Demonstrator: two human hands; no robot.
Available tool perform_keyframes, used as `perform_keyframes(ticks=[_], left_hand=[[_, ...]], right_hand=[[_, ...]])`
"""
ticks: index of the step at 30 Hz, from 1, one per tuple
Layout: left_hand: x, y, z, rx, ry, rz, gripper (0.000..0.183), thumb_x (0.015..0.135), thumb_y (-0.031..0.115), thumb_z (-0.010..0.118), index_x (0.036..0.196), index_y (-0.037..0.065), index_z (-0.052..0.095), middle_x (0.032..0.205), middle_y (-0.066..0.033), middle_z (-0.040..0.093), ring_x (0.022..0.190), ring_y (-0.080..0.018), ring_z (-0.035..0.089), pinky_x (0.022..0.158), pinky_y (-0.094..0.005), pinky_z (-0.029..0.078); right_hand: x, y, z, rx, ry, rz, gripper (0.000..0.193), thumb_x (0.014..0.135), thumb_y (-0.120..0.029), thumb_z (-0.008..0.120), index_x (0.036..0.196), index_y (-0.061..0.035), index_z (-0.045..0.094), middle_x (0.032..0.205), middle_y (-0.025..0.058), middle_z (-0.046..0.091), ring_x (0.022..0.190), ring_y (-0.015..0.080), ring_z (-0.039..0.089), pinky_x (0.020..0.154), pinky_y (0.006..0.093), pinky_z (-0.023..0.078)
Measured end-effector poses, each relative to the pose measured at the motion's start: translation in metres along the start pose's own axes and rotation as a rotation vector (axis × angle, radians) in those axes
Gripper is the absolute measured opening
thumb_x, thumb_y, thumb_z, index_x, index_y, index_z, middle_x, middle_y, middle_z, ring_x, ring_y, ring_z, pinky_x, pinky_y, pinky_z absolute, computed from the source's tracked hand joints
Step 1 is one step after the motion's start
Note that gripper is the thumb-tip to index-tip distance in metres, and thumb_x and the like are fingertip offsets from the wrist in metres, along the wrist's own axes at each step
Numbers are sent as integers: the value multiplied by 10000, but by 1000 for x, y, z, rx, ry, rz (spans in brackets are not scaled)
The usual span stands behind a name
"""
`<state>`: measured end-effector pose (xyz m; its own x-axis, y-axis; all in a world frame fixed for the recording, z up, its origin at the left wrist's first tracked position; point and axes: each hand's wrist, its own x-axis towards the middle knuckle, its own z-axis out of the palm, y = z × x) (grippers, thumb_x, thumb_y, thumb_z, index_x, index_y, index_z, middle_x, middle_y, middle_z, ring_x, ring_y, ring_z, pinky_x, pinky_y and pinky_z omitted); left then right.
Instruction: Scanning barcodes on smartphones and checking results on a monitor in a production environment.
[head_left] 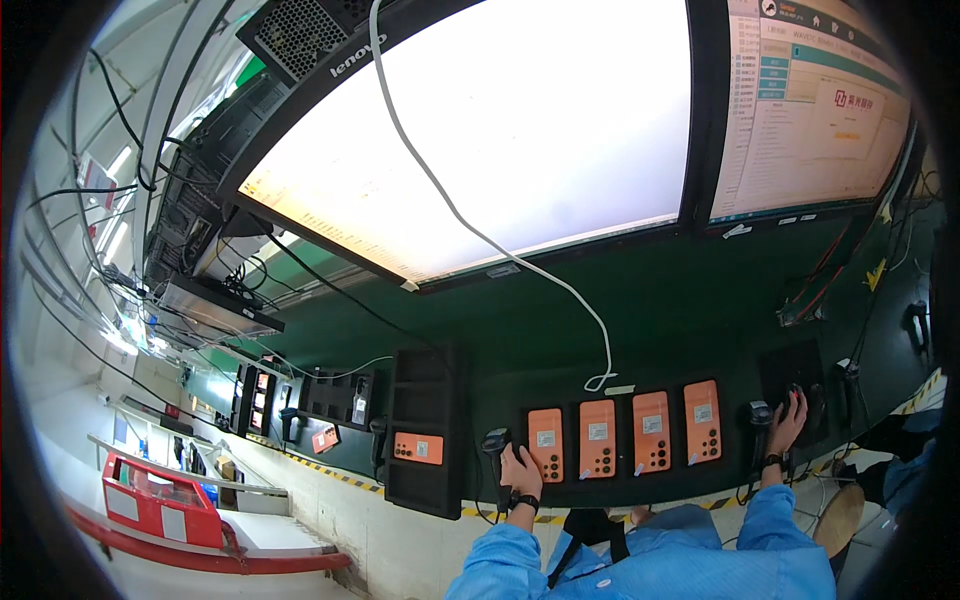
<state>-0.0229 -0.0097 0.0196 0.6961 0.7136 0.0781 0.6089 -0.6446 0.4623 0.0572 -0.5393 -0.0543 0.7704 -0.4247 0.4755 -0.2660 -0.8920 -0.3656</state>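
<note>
Several orange phones lie in a row on the dark green table, backs up, each with a white label and dark camera lenses. My left hand (522, 473) rests at the left end, fingers stretched out, between a black handheld scanner (495, 441) and the leftmost phone (545, 445). Whether it touches either is hard to make out. Beyond the rightmost phone (702, 422), my right hand (788, 422) lies with its fingers apart on or beside a dark pad (785, 365). Another black handheld scanner (760, 414) stands just left of that hand.
A black compartment tray (425, 375) at the left holds one orange phone (418, 448). Two monitors (500, 130) loom over the table, and a white cable (470, 228) hangs down in front. Black-and-yellow tape (340, 475) marks the near edge. Farther left are more trays and phones.
</note>
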Motion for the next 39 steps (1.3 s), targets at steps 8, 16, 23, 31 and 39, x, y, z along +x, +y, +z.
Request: perform_keyframes(ticks=[8, 16, 23, 31, 39], left_hand=[[1, 1, -2, -10, -20, -7, 419, 943, 331, 447, 1228, 28, 493, 1183, -191, 555, 1049, -366, 552, 861, -428, 471], [0, 4, -4, -3, -46, -48, 435, 944, 341, 444, 1238, 23, 488, 1219, -190, 545, 1073, -361, 549, 880, -422, 468], [1, 4, -4, -2, -34, -37, 434, 946, 343, 438, 1239, 26, 489, 1223, -188, 544, 1075, -363, 549, 884, -424, 467], [0, 6, -7, 5, -67, -40, 428, 948, 335, 433, 1240, 25, 481, 1217, -193, 544, 1068, -366, 550, 875, -427, 470], [1, 0, -1, -2, -22, 0, 421, 948, 335, 434, 1232, 28, 484, 1201, -193, 550, 1047, -366, 559, 844, -429, 480]], right_hand=[[2, 0, 1, 1, 3, 9, 358, 852, -76, 566, 1208, -92, 532, 1322, 147, 462, 1208, 338, 446, 1016, 423, 359], [2, -5, -3, -56, 17, 31, 380, 829, -58, 594, 1202, -102, 538, 1318, 141, 465, 1204, 334, 452, 997, 425, 381], [0, -3, -1, -29, 6, 45, 381, 830, -70, 608, 1202, -115, 539, 1311, 138, 465, 1197, 333, 456, 987, 429, 394], [-1, 1, 2, -10, 26, 35, 387, 847, -83, 601, 1225, -121, 529, 1317, 137, 459, 1202, 337, 451, 1001, 436, 380], [0, -1, 3, -39, -4, 67, 416, 859, -112, 586, 1263, -100, 487, 1329, 132, 453, 1202, 333, 447, 1013, 429, 370]])
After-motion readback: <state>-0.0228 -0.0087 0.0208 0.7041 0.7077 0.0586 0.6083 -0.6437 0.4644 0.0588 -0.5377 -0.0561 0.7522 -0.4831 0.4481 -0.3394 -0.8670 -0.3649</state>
